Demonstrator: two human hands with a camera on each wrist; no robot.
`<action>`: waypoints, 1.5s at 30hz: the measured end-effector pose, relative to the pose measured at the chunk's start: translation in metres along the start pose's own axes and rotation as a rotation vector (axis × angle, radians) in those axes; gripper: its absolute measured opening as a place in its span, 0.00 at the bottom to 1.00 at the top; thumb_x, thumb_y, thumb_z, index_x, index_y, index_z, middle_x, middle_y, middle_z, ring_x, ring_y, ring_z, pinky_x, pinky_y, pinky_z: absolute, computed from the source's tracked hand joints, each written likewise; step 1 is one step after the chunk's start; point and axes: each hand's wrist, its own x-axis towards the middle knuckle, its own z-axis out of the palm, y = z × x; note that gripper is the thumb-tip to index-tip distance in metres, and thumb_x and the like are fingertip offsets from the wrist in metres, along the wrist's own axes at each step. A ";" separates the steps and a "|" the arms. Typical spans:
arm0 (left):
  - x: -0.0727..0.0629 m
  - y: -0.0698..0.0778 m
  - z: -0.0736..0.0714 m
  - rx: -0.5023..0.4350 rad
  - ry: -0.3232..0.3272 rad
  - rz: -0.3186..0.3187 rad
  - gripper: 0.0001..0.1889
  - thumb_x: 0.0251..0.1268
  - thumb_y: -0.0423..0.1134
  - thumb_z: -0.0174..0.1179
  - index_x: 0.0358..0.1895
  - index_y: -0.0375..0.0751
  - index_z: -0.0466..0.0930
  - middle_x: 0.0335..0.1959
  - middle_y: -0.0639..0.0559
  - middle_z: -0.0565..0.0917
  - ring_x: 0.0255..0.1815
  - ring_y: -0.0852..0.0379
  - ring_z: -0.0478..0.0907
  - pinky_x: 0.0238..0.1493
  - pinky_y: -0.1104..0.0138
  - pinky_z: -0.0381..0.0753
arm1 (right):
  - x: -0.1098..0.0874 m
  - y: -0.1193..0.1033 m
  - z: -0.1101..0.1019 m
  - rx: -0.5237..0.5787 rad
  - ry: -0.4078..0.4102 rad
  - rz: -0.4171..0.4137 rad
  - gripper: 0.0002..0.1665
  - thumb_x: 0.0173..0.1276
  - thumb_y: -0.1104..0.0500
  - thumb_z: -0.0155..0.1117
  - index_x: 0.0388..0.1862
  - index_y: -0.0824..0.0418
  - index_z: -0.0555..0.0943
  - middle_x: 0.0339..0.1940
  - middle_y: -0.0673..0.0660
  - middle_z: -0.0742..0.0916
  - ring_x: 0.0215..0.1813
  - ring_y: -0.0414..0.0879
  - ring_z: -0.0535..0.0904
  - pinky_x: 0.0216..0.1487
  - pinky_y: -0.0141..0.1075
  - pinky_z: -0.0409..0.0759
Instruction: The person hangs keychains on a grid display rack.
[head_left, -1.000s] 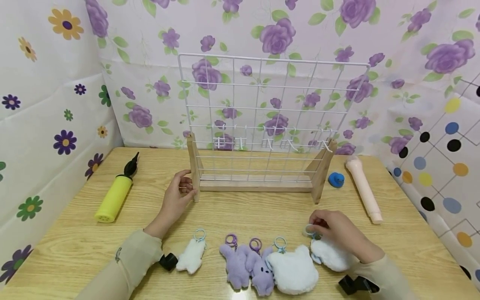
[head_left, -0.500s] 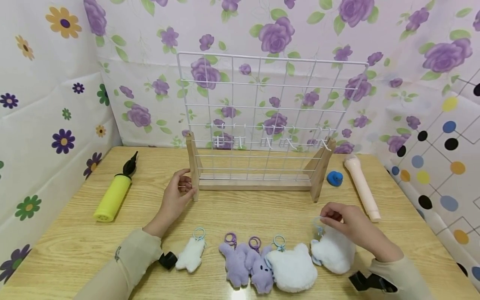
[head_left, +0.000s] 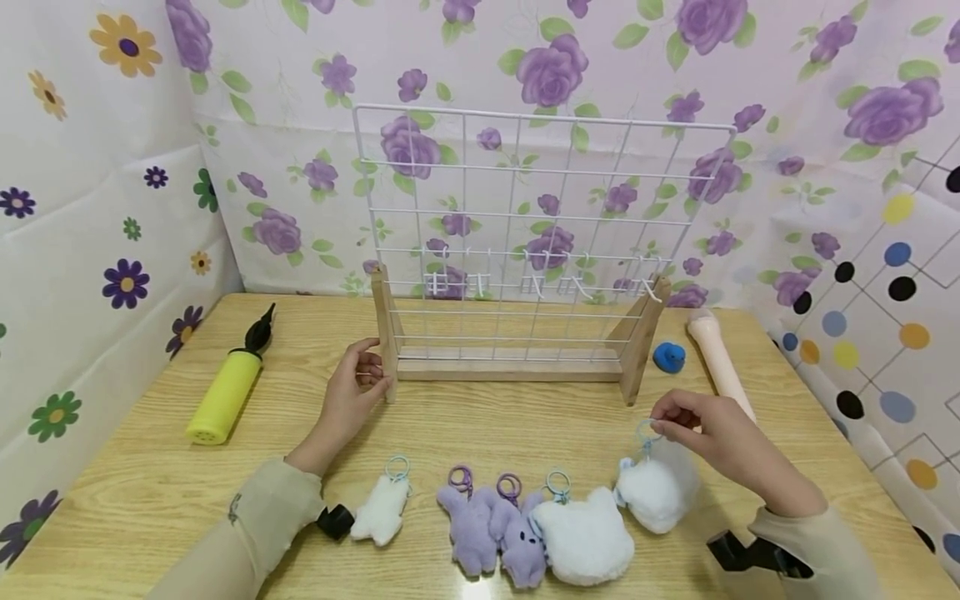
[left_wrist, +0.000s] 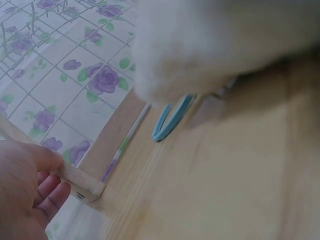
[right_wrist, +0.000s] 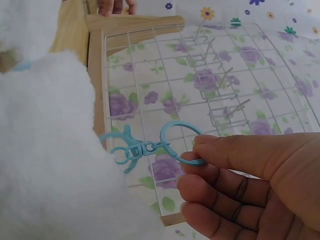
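Observation:
My right hand (head_left: 716, 429) pinches the light blue key ring (right_wrist: 182, 125) of a white plush keychain (head_left: 656, 492) between thumb and forefinger. The plush hangs below the ring, tilted, close over the table. My left hand (head_left: 352, 392) grips the left wooden leg (left_wrist: 82, 182) of a white wire grid rack (head_left: 517, 221), thumb on the near side and fingers curled behind. Several white hooks (head_left: 534, 286) hang in a row on the grid. Along the front lie a small white plush keychain (head_left: 382, 508), two purple plush keychains (head_left: 474, 533) and a larger white plush keychain (head_left: 588, 537).
A yellow hand pump (head_left: 228, 396) with a black nozzle lies at the left. Right of the rack sit a blue rubber duck (head_left: 670, 357) and a pale pink stick-shaped object (head_left: 720, 358). Floral cloth (head_left: 300, 83) hangs behind the table (head_left: 480, 425).
My right hand has lifted the white plush by its ring and moved slightly right and toward the rack. The plush has swung from lying flat to hanging. My left hand has stayed put.

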 end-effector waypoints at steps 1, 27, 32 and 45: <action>0.000 0.000 0.000 0.003 -0.004 -0.001 0.32 0.58 0.22 0.62 0.66 0.36 0.62 0.46 0.38 0.75 0.43 0.52 0.73 0.41 0.81 0.75 | 0.000 0.000 -0.002 -0.004 0.006 -0.005 0.01 0.67 0.58 0.64 0.35 0.54 0.81 0.27 0.41 0.82 0.29 0.28 0.73 0.29 0.27 0.76; -0.002 0.000 0.000 0.027 -0.014 -0.023 0.30 0.61 0.24 0.61 0.67 0.37 0.62 0.47 0.38 0.75 0.44 0.49 0.73 0.43 0.76 0.77 | 0.035 -0.007 -0.047 -0.114 0.117 -0.054 0.01 0.64 0.61 0.66 0.35 0.57 0.82 0.25 0.44 0.82 0.26 0.30 0.72 0.26 0.27 0.74; -0.002 0.001 -0.001 0.021 -0.016 -0.023 0.30 0.61 0.25 0.61 0.67 0.37 0.62 0.47 0.38 0.75 0.44 0.49 0.74 0.44 0.73 0.78 | 0.041 -0.012 -0.058 -0.166 0.130 -0.050 0.02 0.64 0.59 0.67 0.35 0.55 0.82 0.26 0.43 0.82 0.27 0.29 0.72 0.28 0.27 0.74; -0.004 0.021 -0.003 0.031 -0.031 -0.077 0.31 0.61 0.23 0.59 0.67 0.33 0.60 0.49 0.35 0.74 0.47 0.44 0.73 0.46 0.70 0.78 | 0.061 -0.018 -0.072 -0.082 0.192 0.017 0.05 0.69 0.57 0.62 0.39 0.57 0.82 0.28 0.51 0.85 0.27 0.31 0.75 0.26 0.27 0.73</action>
